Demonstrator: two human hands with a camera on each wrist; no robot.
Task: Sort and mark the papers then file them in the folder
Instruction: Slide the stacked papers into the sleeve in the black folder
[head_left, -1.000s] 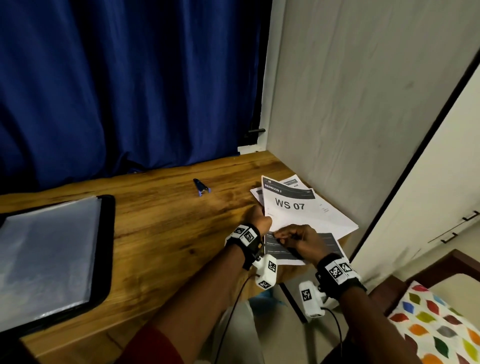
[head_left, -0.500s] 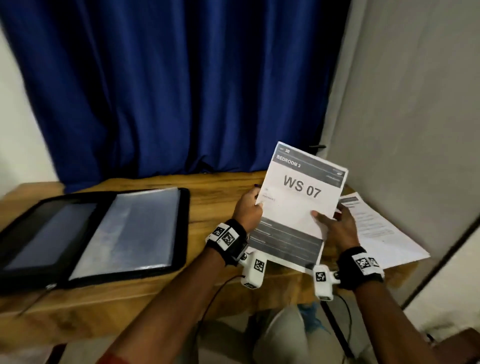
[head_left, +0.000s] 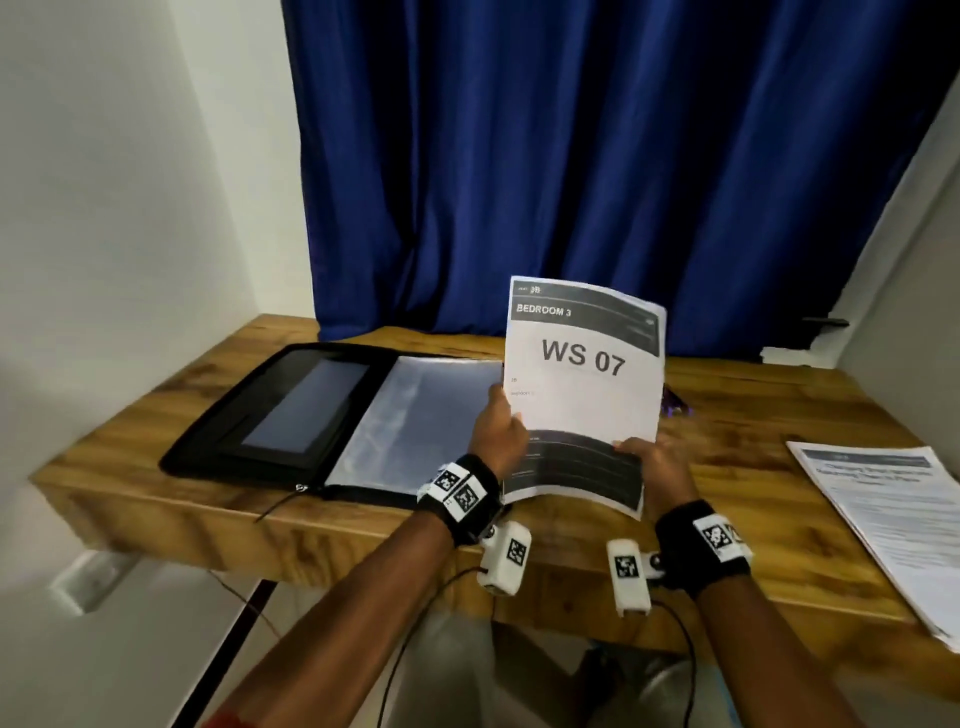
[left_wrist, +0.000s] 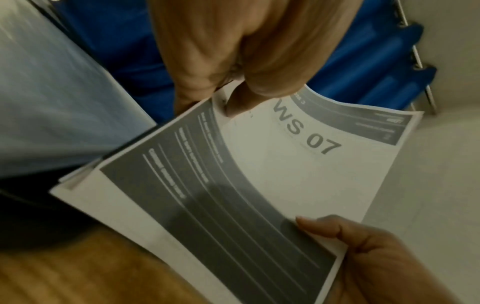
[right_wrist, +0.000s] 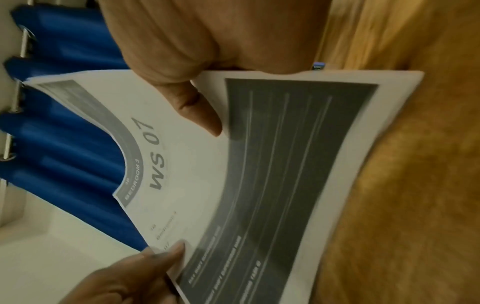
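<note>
A thin stack of papers, its top sheet printed "BEDROOM 3, WS 07", stands nearly upright above the wooden table. My left hand pinches its left edge, thumb on the front. My right hand pinches the lower right corner, thumb on the dark band. The black folder lies open on the table's left half, a clear plastic sleeve on its right page. Another pile of papers lies flat at the table's right end.
A blue curtain hangs behind the table, white wall to the left. A small purple-blue object peeks out on the table behind the held papers. A cable trails from the folder's zip over the front edge.
Both hands lifted the WS 07 papers off the right-hand pile and carried them left to the middle of the table, holding them upright. The camera view swung left onto the folder.
</note>
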